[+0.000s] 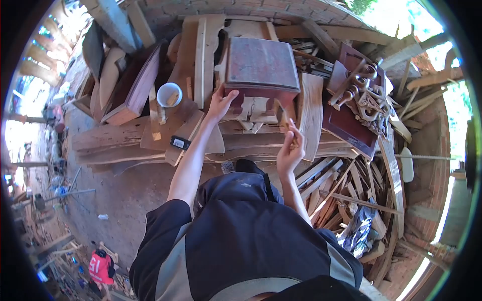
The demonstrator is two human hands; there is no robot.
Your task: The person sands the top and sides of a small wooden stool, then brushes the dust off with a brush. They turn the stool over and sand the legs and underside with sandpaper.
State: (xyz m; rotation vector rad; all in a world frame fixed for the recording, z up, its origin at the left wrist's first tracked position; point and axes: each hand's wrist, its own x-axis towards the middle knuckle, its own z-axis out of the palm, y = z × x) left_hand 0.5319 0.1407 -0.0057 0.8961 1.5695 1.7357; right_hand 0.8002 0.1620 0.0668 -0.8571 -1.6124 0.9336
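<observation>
The box (262, 62) sits on the planks (110, 138); it looks stiff and fairly heavy, best gripped under its top's rim, away from the cracked-looking pale piece (250, 108) on its front. My left hand (219, 104) touches the box's left side, thumb apart from fingers; my right hand (291, 149) pinches a thin tool (285, 118) by its front right.

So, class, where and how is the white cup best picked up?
Probably by the outer wall of the white cup, just below the rim, hand coming from above: it is round, its mouth faces up, and wood lies close on both sides.
</observation>
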